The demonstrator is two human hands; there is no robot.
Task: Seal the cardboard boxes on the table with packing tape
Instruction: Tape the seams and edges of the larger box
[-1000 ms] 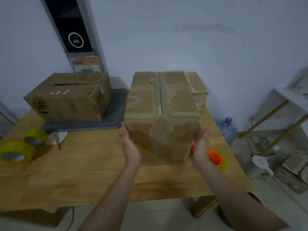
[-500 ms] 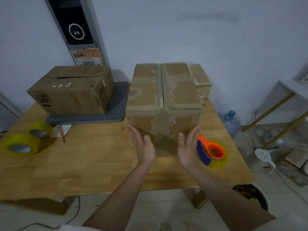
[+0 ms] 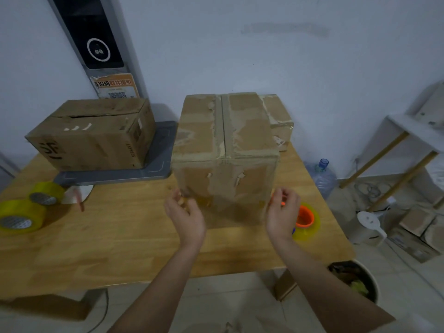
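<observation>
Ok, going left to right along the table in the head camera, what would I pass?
Yellow tape rolls → box on the grey scale → left hand → big middle box → right hand → orange tape dispenser.

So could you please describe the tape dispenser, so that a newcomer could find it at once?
Start at the wooden table and find the tall box in the middle. The dispenser lies at that box's right foot, just beyond the right hand. Unlike the plain yellow rolls at the table's left end, it has an orange core.
</observation>
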